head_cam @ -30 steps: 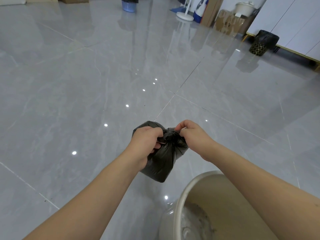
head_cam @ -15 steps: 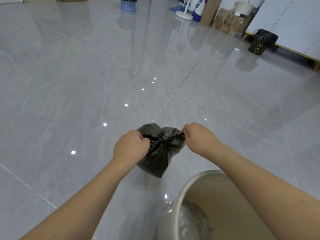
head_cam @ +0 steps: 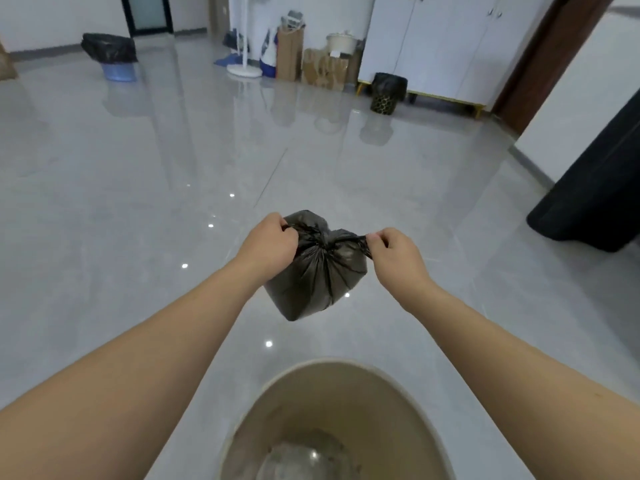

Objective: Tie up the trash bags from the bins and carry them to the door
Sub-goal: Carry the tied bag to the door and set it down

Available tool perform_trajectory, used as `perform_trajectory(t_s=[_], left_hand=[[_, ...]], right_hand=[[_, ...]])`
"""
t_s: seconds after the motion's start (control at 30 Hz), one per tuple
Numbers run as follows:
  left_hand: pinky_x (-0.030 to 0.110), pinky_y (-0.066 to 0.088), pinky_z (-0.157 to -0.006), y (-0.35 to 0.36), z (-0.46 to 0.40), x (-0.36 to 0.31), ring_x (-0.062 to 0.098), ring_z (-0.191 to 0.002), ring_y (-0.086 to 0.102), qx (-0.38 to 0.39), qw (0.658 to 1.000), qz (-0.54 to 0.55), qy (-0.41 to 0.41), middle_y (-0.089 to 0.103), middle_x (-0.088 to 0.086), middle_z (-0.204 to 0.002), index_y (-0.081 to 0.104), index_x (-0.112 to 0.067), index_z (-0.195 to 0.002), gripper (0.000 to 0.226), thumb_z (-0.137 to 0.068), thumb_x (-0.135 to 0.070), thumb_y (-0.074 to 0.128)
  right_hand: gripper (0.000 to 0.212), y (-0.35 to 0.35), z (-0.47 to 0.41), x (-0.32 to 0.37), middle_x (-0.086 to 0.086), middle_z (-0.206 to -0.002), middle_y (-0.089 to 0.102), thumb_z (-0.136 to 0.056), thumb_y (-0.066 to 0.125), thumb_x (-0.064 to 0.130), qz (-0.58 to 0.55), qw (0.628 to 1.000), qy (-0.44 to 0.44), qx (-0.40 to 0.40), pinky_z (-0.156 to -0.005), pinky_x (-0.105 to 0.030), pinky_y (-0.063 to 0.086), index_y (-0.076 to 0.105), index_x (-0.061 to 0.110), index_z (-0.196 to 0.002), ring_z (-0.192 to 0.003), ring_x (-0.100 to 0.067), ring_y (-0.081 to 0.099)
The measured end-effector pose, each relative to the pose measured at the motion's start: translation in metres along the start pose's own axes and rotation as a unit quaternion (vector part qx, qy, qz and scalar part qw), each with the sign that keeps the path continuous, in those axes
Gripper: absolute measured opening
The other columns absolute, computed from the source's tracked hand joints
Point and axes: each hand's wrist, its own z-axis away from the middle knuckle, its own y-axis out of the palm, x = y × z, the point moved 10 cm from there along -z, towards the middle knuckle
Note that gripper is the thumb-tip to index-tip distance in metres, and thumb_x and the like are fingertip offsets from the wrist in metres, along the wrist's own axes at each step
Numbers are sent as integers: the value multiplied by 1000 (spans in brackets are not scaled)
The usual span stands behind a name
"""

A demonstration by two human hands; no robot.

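Open floor [head_cam: 173, 202] ahead; beige bin [head_cam: 346, 393] just below the hands.

From my feed: two bare forearms enter from bottom corners, no sleeves visible up to frame edge. No watch, rings, bands or gloves that I can see. Left hand [head_cam: 268, 245] and right hand [head_cam: 394, 256] both bare; nails short, unpainted as far as res. allows.
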Motion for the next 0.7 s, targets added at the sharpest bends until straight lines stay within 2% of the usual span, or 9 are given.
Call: perform_trajectory(t_s=[0.07, 0.23, 0.33, 0.4, 0.53, 0.6, 0.7], left_hand=[[33, 38, -64, 31, -5, -31, 21, -79, 53, 22, 1000, -10, 14, 57, 3, -87, 53, -15, -97, 16, -89, -20, 40], [31, 37, -62, 105, 0, -96, 22, -81, 53, 74, 994, -36, 68, 56, 3, -91, 51, -17, -99, 16, -89, -16, 39], [31, 38, -58, 116, -2, -136, 24, -80, 57, 66, 992, -69, 87, 61, 6, -93, 51, -18, -102, 21, -89, -12, 37], [32, 45, -60, 109, 0, -174, 24, -78, 60, 61, 988, -91, 112, 64, 4, -92, 55, -22, -103, 30, -86, -8, 35], [35, 53, -73, 57, 14, -271, 24, -82, 63, 37, 980, -122, 153, 69, 1, -98, 66, -26, -108, 41, -85, -6, 38], [35, 52, -72, 16, 25, -328, 23, -82, 61, 34, 978, -124, 163, 70, 1, -98, 67, -25, -107, 38, -87, -8, 38], [30, 47, -69, -62, 41, -422, 18, -80, 59, 41, 981, -118, 149, 69, -1, -99, 66, -24, -110, 37, -91, -11, 37]], right_hand=[[26, -26, -1, -23, 4, -79, 59, -97, 45, 35, -54, 998, 21, -22, -55, -25, 38, 59, 16, -84, -68, -11, 52], [26, -74, -1, -66, 7, -73, 58, -95, 48, 38, -89, 993, 22, -77, -58, -24, 39, 60, 19, -81, -65, -8, 51], [23, -109, -1, -81, 7, -75, 61, -95, 48, 36, -109, 984, 61, -125, -59, -23, 39, 60, 23, -82, -67, -6, 53], [22, -135, 1, -77, 7, -77, 64, -95, 48, 36, -113, 979, 90, -141, -60, -22, 42, 62, 24, -82, -70, -7, 56], [22, -203, -9, -10, 7, -78, 65, -95, 50, 35, -122, 975, 122, -140, -59, -22, 42, 64, 24, -83, -73, -9, 60], [22, -251, -20, 46, 7, -78, 66, -94, 51, 35, -135, 973, 129, -135, -60, -23, 45, 64, 24, -82, -74, -9, 61], [24, -329, -35, 148, -1, -79, 69, -94, 53, 35, -150, 975, 144, -84, -65, -30, 50, 67, 20, -81, -73, -16, 63]])
